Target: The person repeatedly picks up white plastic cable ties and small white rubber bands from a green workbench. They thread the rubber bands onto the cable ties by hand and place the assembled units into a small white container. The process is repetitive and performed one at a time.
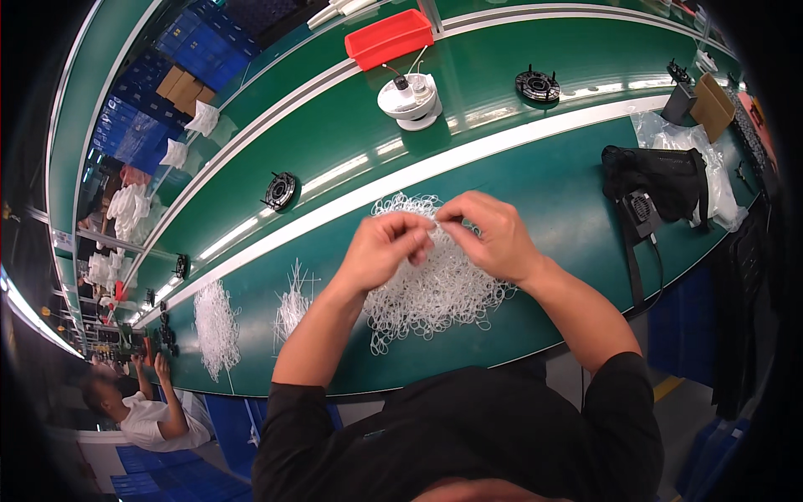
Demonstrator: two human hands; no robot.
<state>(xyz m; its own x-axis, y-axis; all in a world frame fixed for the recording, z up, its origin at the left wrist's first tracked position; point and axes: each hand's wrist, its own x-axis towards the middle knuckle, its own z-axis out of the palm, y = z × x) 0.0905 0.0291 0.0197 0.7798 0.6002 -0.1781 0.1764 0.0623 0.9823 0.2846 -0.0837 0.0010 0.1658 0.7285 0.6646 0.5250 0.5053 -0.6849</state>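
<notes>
My left hand (pixel 378 253) and my right hand (pixel 495 236) meet fingertip to fingertip over the green table. Both pinch a thin white cable tie (pixel 434 224), mostly hidden by the fingers. Below them spreads a big heap of white cable ties closed into loops (pixel 435 297). Beside my left forearm lies a smaller bunch of straight white cable ties (pixel 292 309), partly covered by the arm. Farther left is another long pile of white cable ties (pixel 216 328).
Beyond the table's pale edge strip runs a green line carrying black round parts (pixel 538 86) and a white round device (pixel 408 102). A red bin (pixel 389 40) stands behind. At right lie a black bag (pixel 657 180) and clear plastic (pixel 726 184). A co-worker (pixel 159 418) sits far left.
</notes>
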